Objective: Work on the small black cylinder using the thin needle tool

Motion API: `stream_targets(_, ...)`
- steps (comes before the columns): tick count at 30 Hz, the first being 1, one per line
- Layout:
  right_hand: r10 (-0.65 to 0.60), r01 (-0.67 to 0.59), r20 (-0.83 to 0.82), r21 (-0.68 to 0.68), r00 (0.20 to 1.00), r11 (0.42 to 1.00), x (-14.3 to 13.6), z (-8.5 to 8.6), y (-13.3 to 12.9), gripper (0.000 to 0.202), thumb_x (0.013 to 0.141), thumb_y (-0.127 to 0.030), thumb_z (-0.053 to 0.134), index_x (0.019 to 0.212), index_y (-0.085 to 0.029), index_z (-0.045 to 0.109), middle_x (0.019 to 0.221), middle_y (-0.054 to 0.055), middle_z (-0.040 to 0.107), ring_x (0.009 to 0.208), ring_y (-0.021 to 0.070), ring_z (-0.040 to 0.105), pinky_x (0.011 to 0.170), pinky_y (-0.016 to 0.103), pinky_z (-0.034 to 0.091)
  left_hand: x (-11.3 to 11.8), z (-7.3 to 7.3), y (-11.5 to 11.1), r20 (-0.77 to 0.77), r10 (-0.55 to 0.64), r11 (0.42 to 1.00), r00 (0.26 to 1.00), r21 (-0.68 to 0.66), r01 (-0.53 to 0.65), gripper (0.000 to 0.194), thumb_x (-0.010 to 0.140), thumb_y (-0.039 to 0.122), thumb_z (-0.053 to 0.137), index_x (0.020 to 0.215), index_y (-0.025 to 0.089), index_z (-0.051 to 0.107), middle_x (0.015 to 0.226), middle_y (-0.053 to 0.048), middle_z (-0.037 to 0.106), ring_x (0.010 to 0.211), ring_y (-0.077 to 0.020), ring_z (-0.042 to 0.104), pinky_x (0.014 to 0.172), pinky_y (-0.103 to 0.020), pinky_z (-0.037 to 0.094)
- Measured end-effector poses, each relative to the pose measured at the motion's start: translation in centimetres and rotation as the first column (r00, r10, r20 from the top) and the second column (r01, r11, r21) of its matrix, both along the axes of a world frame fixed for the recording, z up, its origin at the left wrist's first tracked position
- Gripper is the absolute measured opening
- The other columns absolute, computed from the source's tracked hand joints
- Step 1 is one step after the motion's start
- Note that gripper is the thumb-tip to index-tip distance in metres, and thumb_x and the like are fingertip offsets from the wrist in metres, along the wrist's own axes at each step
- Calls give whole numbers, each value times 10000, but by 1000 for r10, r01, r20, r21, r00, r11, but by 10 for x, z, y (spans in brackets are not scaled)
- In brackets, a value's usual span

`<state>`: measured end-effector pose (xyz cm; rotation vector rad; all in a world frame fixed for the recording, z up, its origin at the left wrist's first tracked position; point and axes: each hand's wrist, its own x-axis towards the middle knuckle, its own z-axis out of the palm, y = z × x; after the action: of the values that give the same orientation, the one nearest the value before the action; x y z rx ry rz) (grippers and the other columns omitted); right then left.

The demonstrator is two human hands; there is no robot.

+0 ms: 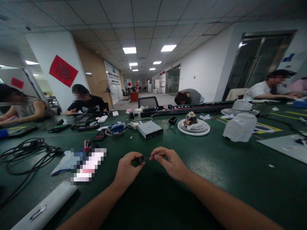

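Note:
Between the thumb and fingers of my left hand is a small dark cylinder. Its round end has a shiny metal rim and faces to the right. My right hand pinches a thin metal rod, its tip pointing left at the rim of the cylinder. Whether the tip touches it, I cannot tell. The far end of the rod is hidden by my fingers. Both hands are above the green tabletop, near the middle of the view.
Beyond my hands are a silver disc drive, a white fan grille with a motor and a white housing. Black cables, a blurred-out phone-like patch and a long white case lie left. Several people sit around the table.

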<state>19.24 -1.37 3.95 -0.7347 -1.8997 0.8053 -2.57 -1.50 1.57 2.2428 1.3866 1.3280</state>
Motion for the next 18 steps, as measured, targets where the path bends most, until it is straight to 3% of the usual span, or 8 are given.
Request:
stream_targets(2, -52, 49, 54, 54, 997, 997, 0, -1, 1, 127, 931, -292, 605, 984, -215, 691, 916, 43, 729, 838, 192, 671, 781, 329, 498, -1, 1, 0, 3, 24, 1000, 1000, -6, -24, 183, 722, 132, 767, 879, 203, 706, 893, -16, 746, 849, -216, 705, 793, -338, 547)
stream_targets(6, 64, -68, -56, -62, 996, 996, 0, -4, 4, 153, 958, -319, 560, 994, -212, 663, 888, 39, 740, 824, 191, 681, 776, 332, 513, -1, 3, 1, -5, 14, 999, 1000, -43, -14, 191, 721, 152, 782, 889, 213, 714, 892, -6, 750, 848, -216, 708, 785, -336, 547)
stream_targets(10, -41, 40, 19, 16, 999, 999, 0, -4, 4, 143, 945, -323, 590, 986, -213, 672, 925, 50, 731, 841, 199, 677, 783, 339, 504, 1, 3, 0, 2, 15, 999, 1000, -33, -15, 201, 713, 129, 779, 886, 212, 717, 894, -4, 751, 848, -209, 707, 789, -329, 547)
stream_targets(14, 16, -16, -16, -1, 1000, 1000, 1, -2, 2, 169, 975, -338, 549, 978, -206, 655, 867, 38, 738, 814, 189, 689, 762, 319, 501, 3, 2, -2, -43, -37, 999, 998, -23, 36, 178, 716, 118, 768, 858, 209, 711, 878, -3, 743, 825, -200, 701, 762, -313, 544)
stream_targets(18, -62, 62, 2, 20, 998, 998, 2, -2, 3, 157, 966, -335, 564, 984, -208, 653, 881, 39, 747, 826, 192, 693, 768, 320, 496, 3, 0, -2, -55, -28, 1000, 998, 2, 28, 214, 722, 119, 762, 906, 216, 712, 913, -9, 742, 847, -201, 698, 787, -318, 540)
